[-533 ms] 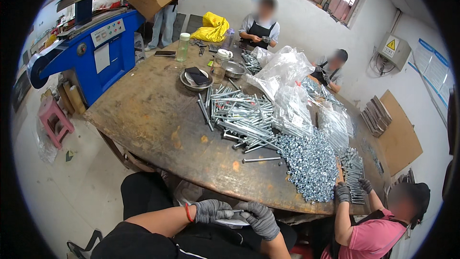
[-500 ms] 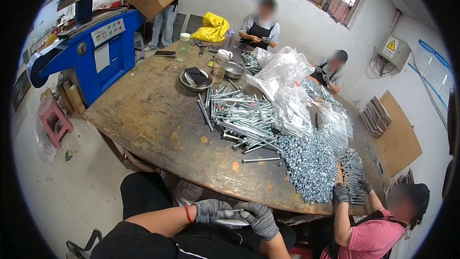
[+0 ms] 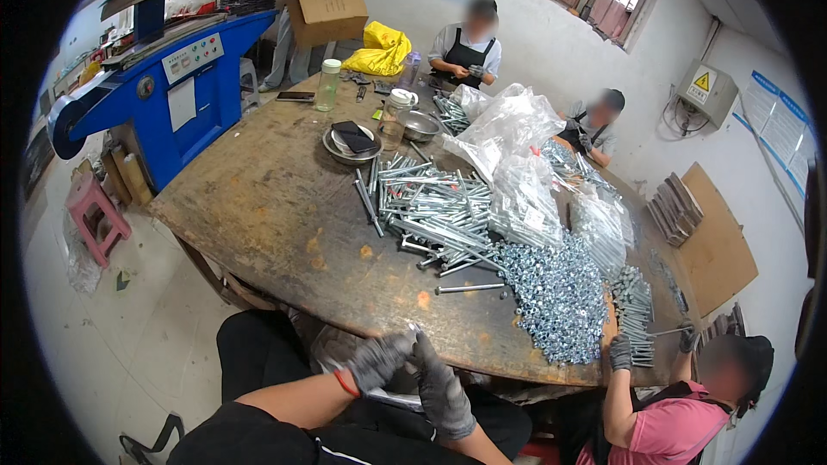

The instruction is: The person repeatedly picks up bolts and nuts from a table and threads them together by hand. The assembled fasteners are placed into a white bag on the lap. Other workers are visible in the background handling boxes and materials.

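Note:
Both my hands wear grey knit gloves and are raised above my lap, just before the table's near edge. My left hand [image 3: 382, 362], a red band at its wrist, has its fingers closed around something mostly hidden. A small shiny metal tip [image 3: 415, 328] shows where the two hands meet. My right hand [image 3: 444, 394] stands upright close beside it, fingers stretched out and slightly blurred. Beneath the hands, a pale shiny strip [image 3: 392, 398] lies over my lap; its kind is unclear. Nearest on the table is a single long bolt [image 3: 471, 288].
A heap of long bolts [image 3: 431, 202] and a pile of nuts [image 3: 556, 301] cover the worn table's [image 3: 258, 207] middle and right. Clear plastic bags [image 3: 517, 138] lie behind. A co-worker in pink [image 3: 672, 426] handles bolts at right. A blue machine [image 3: 194, 86] and pink stool [image 3: 93, 215] stand left.
My hands have risen and turned from a level grip on a rod to nearly upright. A person at the back has turned a cardboard box. The pink-shirted co-worker's hands have moved apart, holding a bolt.

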A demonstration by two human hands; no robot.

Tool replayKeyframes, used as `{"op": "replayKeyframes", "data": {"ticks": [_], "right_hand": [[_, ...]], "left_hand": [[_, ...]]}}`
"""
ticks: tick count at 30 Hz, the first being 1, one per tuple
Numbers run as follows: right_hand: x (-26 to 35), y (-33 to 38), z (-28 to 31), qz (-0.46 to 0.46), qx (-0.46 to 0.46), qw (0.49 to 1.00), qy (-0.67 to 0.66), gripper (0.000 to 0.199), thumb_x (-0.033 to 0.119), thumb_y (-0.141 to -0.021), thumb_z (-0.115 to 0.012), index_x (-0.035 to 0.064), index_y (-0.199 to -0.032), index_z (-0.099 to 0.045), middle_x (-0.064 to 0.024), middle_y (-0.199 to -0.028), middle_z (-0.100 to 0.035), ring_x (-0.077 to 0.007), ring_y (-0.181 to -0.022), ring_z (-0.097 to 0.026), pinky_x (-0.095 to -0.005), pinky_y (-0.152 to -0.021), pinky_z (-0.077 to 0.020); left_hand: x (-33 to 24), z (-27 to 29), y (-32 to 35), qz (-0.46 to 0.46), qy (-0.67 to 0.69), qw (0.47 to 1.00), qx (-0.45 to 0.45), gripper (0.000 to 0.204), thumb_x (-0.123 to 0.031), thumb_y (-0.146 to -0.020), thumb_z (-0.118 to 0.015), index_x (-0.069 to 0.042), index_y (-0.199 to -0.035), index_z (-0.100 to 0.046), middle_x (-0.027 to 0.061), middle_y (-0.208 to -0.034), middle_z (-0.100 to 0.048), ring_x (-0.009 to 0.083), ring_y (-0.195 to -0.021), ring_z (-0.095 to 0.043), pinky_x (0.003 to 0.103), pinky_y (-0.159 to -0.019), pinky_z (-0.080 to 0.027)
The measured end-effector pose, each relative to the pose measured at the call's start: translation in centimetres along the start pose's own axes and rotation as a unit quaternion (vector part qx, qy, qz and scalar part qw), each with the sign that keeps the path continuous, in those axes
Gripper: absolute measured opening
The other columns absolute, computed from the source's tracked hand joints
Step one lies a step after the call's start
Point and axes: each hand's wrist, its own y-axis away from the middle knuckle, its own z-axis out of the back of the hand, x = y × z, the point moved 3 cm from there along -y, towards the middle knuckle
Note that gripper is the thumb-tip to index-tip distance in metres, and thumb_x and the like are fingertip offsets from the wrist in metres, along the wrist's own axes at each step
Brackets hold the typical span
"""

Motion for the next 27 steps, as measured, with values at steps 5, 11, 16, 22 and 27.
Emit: {"op": "replayKeyframes", "data": {"ticks": [5, 11, 16, 22, 27], "right_hand": [[1.7, 0.4, 0.1, 0.104, -0.073, 0.957, 0.261, 0.036, 0.025, -0.093, -0.049, 0.0021, -0.121, -0.055, -0.0162, -0.128, -0.05, -0.0287, -0.12, -0.047, -0.0381, -0.1, -0.0359], [-0.7, 1.5, 3.6, 0.069, 0.004, 0.869, 0.491, 0.019, 0.016, -0.088, -0.052, 0.0016, -0.098, -0.059, -0.0165, -0.091, -0.06, -0.0337, -0.089, -0.057, -0.0393, -0.081, -0.045], [-1.8, 2.1, 4.6, 0.047, -0.041, 0.836, 0.545, 0.016, 0.018, -0.088, -0.051, 0.0034, -0.087, -0.058, -0.016, -0.081, -0.058, -0.0343, -0.078, -0.057, -0.0418, -0.07, -0.0454], [-5.5, 3.6, 8.0, -0.086, -0.092, 0.847, 0.516, 0.025, 0.026, -0.088, -0.055, 0.0025, -0.097, -0.059, -0.0174, -0.083, -0.06, -0.033, -0.075, -0.059, -0.0403, -0.067, -0.0467], [-6.2, 4.5, 8.7, -0.182, -0.104, 0.851, 0.482, 0.028, 0.025, -0.086, -0.059, 0.0022, -0.101, -0.059, -0.014, -0.077, -0.061, -0.0247, -0.068, -0.06, -0.0349, -0.064, -0.0479]], "left_hand": [[0.5, 2.6, -0.4, -0.132, -0.132, 0.981, 0.051, 0.016, -0.014, -0.088, -0.051, -0.004, -0.099, -0.057, 0.0103, -0.087, -0.057, 0.0244, -0.082, -0.056, 0.037, -0.071, -0.047], [-2.5, -1.8, 1.7, 0.183, 0.152, 0.949, 0.206, 0.027, -0.031, -0.091, -0.055, -0.004, -0.092, -0.061, -0.0017, -0.08, -0.056, 0.0086, -0.078, -0.05, 0.026, -0.072, -0.043], [-1.0, -3.2, 1.0, 0.139, -0.031, 0.964, 0.223, 0.031, -0.034, -0.091, -0.053, -0.004, -0.097, -0.061, 0.0092, -0.086, -0.062, 0.0203, -0.08, -0.057, 0.031, -0.077, -0.045], [3.4, -4.9, -1.9, 0.098, -0.302, 0.906, 0.28, 0.048, -0.048, -0.091, -0.039, -0.007, -0.102, -0.06, 0.0179, -0.095, -0.062, 0.0368, -0.089, -0.058, 0.041, -0.083, -0.044], [18.0, -8.1, 1.3, 0.14, -0.392, 0.885, 0.21, 0.04, -0.04, -0.09, -0.042, -0.009, -0.108, -0.061, 0.0138, -0.115, -0.058, 0.032, -0.1, -0.055, 0.042, -0.085, -0.041]]}}
